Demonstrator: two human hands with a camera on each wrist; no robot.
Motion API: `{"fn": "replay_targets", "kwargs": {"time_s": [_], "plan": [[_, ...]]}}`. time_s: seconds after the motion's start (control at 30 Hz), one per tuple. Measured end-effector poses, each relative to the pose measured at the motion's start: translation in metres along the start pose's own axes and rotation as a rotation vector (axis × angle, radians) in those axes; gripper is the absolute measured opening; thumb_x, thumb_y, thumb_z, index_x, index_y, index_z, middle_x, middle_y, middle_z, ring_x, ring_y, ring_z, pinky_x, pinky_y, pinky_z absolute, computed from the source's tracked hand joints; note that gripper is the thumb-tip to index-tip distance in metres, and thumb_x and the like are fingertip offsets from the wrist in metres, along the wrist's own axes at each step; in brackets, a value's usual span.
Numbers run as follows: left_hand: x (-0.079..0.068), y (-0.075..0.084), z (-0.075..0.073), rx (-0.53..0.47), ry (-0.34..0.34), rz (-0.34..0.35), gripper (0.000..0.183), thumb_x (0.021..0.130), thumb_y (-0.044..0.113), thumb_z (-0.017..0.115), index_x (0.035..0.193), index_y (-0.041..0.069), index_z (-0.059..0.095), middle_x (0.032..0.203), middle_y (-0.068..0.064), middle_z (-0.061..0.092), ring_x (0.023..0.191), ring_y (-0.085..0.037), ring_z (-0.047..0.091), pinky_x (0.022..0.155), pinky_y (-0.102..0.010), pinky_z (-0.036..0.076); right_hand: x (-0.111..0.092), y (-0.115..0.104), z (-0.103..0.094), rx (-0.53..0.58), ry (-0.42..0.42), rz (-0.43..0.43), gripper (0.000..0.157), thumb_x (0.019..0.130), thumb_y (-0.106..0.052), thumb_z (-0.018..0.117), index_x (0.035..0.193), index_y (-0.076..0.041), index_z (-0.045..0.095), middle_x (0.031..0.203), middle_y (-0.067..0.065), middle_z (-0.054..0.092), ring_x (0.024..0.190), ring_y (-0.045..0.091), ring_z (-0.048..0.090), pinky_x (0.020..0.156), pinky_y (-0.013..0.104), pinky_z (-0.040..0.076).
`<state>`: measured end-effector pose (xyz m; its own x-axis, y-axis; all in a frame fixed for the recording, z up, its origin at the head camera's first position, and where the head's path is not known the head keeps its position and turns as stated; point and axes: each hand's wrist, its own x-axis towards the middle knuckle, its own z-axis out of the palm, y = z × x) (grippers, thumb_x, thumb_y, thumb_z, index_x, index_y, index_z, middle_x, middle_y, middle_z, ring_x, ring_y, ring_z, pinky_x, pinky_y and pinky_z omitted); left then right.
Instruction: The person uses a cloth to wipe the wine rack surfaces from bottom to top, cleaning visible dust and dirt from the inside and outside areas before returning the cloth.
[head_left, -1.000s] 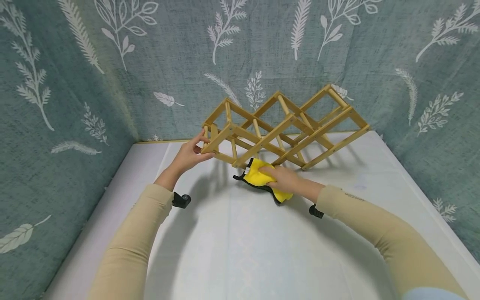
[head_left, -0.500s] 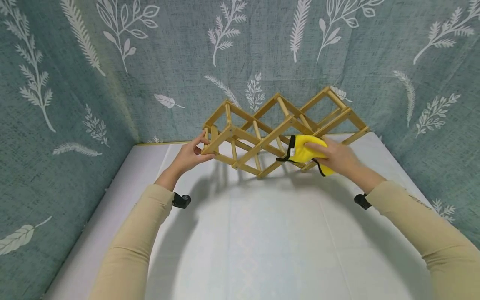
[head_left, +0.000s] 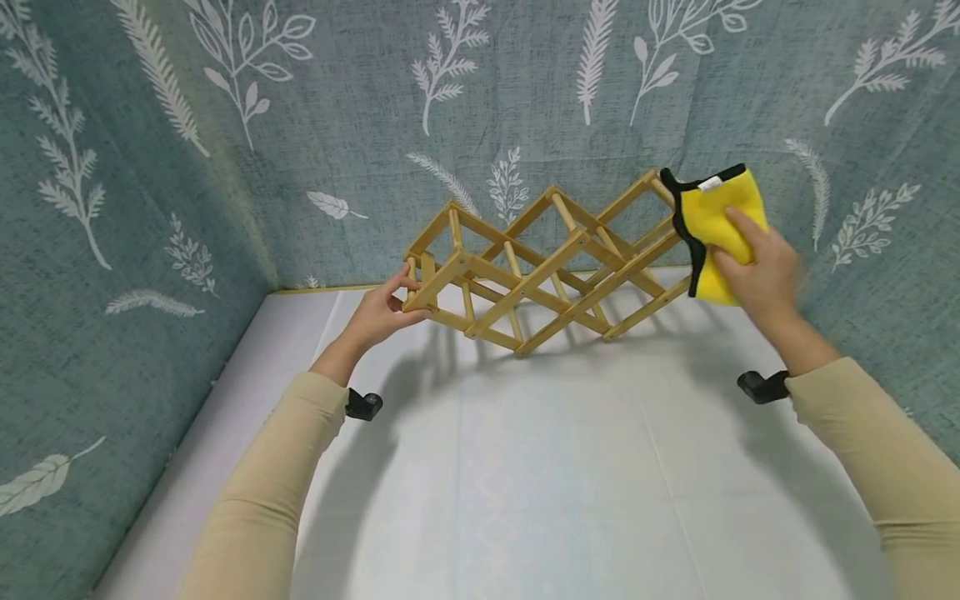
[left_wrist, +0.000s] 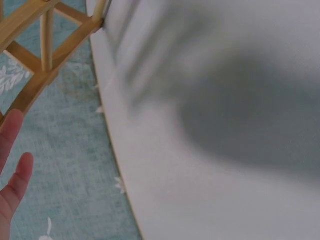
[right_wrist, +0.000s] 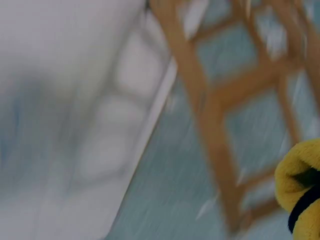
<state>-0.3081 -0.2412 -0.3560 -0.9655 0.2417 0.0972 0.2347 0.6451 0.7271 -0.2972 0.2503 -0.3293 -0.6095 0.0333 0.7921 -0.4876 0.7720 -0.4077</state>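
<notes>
A folding wooden lattice rack (head_left: pixel 519 290), made of crossed slats and round dowels, stands tilted near the back of the table. At its left end my left hand (head_left: pixel 372 317) grips the end slats between thumb and fingers. In the left wrist view, two fingertips (left_wrist: pixel 19 175) show beside the rack's slats (left_wrist: pixel 47 40). My right hand (head_left: pixel 765 267) holds a yellow cloth (head_left: pixel 720 221) with black edging and a small white tag at the rack's upper right end, covering that corner. The right wrist view is blurred; a fold of the cloth (right_wrist: pixel 300 165) shows beside the rack (right_wrist: pixel 205 110).
The white table (head_left: pixel 555 467) carries shadows of the arms and rack. Teal leaf-patterned fabric (head_left: pixel 360 100) hangs behind and along both sides, close to the rack's right end. A small black wrist camera (head_left: pixel 364 406) sits below each hand.
My right hand has carried the yellow cloth from the rack's lower middle rightward and up to its right end. The left hand keeps its grip on the left end, and the rack barely shifts.
</notes>
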Motion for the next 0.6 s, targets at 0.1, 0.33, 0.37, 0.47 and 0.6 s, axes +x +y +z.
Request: {"fn": "replay_targets", "kwargs": {"time_s": [0.1, 0.33, 0.37, 0.47, 0.6], "plan": [[0.000, 0.000, 0.001, 0.001, 0.004, 0.004, 0.044, 0.080, 0.031, 0.071, 0.117, 0.012, 0.054, 0.153, 0.007, 0.016, 0.087, -0.024, 0.058, 0.067, -0.033, 0.044, -0.021, -0.026, 0.024, 0.051, -0.072, -0.202, 0.044, 0.070, -0.003, 0.072, 0.113, -0.006, 0.062, 0.085, 0.033, 0.057, 0.064, 0.037, 0.049, 0.052, 0.043, 0.040], [0.002, -0.001, 0.000, 0.022, 0.000, 0.016, 0.043, 0.080, 0.032, 0.071, 0.115, 0.013, 0.053, 0.153, 0.005, 0.015, 0.079, -0.020, 0.059, 0.062, -0.031, 0.042, -0.069, -0.085, 0.106, 0.070, -0.470, -0.704, 0.048, 0.070, -0.013, 0.078, 0.114, -0.022, 0.061, 0.074, 0.014, 0.053, 0.051, 0.018, 0.041, 0.040, 0.025, 0.036], [0.002, -0.001, 0.000, 0.020, -0.002, 0.015, 0.044, 0.080, 0.032, 0.071, 0.115, 0.013, 0.053, 0.153, 0.005, 0.015, 0.079, -0.020, 0.059, 0.062, -0.031, 0.042, -0.074, -0.092, 0.115, 0.032, -0.553, -0.715, 0.048, 0.072, -0.015, 0.077, 0.116, -0.024, 0.060, 0.075, 0.013, 0.053, 0.051, 0.017, 0.040, 0.041, 0.024, 0.034], [0.002, 0.000, 0.000, 0.014, -0.007, 0.008, 0.043, 0.080, 0.032, 0.071, 0.115, 0.014, 0.054, 0.153, 0.006, 0.015, 0.080, -0.020, 0.059, 0.063, -0.031, 0.042, -0.082, -0.105, 0.137, -0.122, -0.722, -0.722, 0.048, 0.076, -0.016, 0.075, 0.118, -0.028, 0.057, 0.078, 0.012, 0.054, 0.052, 0.018, 0.046, 0.041, 0.024, 0.036], [0.000, 0.000, -0.002, 0.010, -0.015, 0.005, 0.042, 0.080, 0.032, 0.071, 0.115, 0.014, 0.054, 0.153, 0.006, 0.015, 0.081, -0.022, 0.059, 0.064, -0.032, 0.043, -0.081, -0.104, 0.145, -0.270, -0.702, -0.707, 0.047, 0.077, -0.015, 0.073, 0.118, -0.030, 0.055, 0.077, 0.013, 0.054, 0.051, 0.020, 0.046, 0.039, 0.025, 0.036]]}}
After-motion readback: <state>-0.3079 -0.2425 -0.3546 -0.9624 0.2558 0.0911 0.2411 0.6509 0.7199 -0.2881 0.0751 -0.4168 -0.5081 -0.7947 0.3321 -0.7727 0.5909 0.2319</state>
